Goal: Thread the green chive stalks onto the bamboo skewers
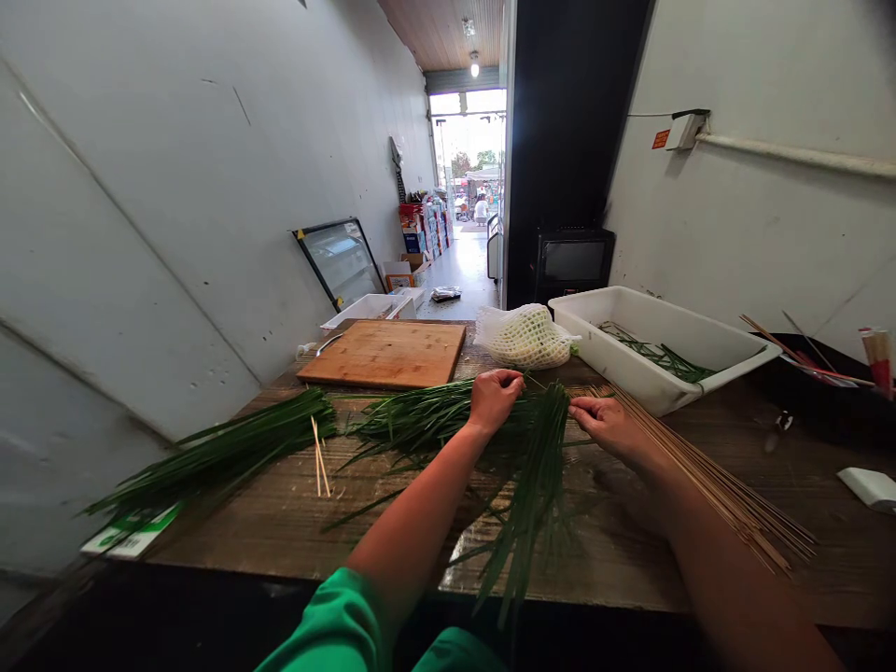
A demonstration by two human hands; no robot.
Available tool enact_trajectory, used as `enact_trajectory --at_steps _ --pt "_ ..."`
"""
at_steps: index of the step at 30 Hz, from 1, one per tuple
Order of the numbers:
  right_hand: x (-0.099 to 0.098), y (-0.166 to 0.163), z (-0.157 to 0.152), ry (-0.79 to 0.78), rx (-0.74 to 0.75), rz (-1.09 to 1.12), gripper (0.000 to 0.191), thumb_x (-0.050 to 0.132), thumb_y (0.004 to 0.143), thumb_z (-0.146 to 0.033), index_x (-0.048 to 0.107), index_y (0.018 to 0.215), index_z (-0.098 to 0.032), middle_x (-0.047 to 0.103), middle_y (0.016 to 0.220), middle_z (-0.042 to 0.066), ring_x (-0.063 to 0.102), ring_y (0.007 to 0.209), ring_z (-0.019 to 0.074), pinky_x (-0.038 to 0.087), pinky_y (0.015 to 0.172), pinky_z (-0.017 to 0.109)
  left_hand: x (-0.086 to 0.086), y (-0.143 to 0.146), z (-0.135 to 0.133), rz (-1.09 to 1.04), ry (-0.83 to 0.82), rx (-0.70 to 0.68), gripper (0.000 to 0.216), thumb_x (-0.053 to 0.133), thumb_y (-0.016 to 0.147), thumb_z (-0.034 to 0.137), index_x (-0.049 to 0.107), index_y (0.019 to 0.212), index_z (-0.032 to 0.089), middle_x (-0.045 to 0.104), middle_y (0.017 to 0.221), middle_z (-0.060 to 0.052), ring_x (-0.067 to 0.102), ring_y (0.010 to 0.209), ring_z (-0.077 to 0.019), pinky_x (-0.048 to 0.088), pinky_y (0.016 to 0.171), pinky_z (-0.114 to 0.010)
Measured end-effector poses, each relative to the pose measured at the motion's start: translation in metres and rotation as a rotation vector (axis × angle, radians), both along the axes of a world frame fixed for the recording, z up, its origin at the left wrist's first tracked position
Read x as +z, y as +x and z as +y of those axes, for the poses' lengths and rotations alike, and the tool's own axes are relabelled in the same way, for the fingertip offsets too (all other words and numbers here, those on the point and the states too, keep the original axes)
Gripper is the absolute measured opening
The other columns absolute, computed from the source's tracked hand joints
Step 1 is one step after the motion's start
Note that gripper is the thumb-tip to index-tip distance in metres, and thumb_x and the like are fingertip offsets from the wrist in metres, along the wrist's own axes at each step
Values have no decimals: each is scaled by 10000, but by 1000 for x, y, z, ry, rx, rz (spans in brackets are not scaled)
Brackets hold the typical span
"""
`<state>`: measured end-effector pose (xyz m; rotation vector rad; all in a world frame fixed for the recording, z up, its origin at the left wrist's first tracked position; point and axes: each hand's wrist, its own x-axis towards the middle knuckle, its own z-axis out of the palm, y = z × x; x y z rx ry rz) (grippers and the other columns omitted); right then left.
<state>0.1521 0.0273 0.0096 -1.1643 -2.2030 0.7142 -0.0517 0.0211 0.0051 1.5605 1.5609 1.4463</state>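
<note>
My left hand (494, 396) is closed in a pinch on the top ends of a bunch of green chives (533, 485) that lies lengthwise toward me on the wooden table (280, 513). My right hand (606, 422) rests just right of the bunch, its fingers curled at the chive tops and touching a fan of thin bamboo skewers (707, 476). Whether the right fingers grip a skewer or chives is unclear. A second heap of chives (413, 422) lies under my left wrist, and a longer bundle (217, 457) lies at the left.
A wooden cutting board (385, 355) lies at the back. A white tub (665, 350) holds a few chives, beside a foam-net bag (525, 338). Two loose skewers (320, 457) lie at the left. A black container (826, 392) with sticks stands on the right.
</note>
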Motion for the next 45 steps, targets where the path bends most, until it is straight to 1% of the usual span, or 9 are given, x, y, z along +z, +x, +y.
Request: enact_trajectory --at_steps 11,21,27,29,34,37,40,43,45 --pt "3 0 -3 -5 3 -1 368 409 819 -367 689 809 -129 546 613 2 455 577 129 326 532 230 -1 0 2 -12 -4 4 170 559 756 184 710 797 118 713 711 -46 641 626 -121 499 612 -219" --pt "4 -2 -3 -26 -10 4 365 409 804 -378 675 782 -129 430 515 -26 367 502 113 280 478 232 -1 3 1 -35 -1 -14 160 570 753 172 713 797 118 714 712 -50 643 621 -119 501 613 -217" --pt "4 -3 -4 -22 -18 5 372 408 800 -380 685 795 -131 505 554 -9 432 544 129 316 510 234 -2 6 0 -11 -29 -17 179 568 765 184 716 833 110 720 739 -56 647 639 -122 503 637 -222" --pt "3 -4 -4 -10 -13 19 365 410 796 -371 687 779 -133 554 599 5 473 583 139 344 542 236 -2 10 -3 34 -48 -20 180 567 766 182 718 838 116 721 743 -51 646 649 -123 501 652 -225" --pt "0 -5 -3 7 -32 7 355 420 790 -356 696 754 -136 605 638 24 518 610 154 372 566 242 0 18 -10 225 -39 -153 203 562 763 164 722 884 138 726 856 -48 650 785 -138 488 770 -234" --pt "-2 -3 0 10 -30 7 368 414 806 -358 707 810 -134 625 652 26 536 619 159 386 574 244 -1 11 -9 314 -116 -196 319 595 734 180 679 1038 129 721 876 -49 641 754 -137 496 747 -234" --pt "-1 1 2 14 -36 27 364 424 812 -360 713 862 -144 661 715 35 566 665 172 407 600 247 0 1 -6 452 -163 -254 349 602 711 179 678 1047 125 716 936 -58 638 807 -154 488 780 -243" --pt "2 4 2 25 -65 27 351 436 809 -362 721 828 -158 658 665 23 576 656 177 418 593 246 4 -7 -6 568 -165 -254 322 551 722 165 701 1007 156 717 946 -41 632 844 -160 474 814 -247" --pt "4 6 2 33 -69 23 342 440 807 -361 723 787 -171 652 628 13 588 663 180 431 602 244 7 -10 -7 610 -160 -216 349 502 735 143 698 1021 182 713 959 -29 625 857 -156 468 825 -247"
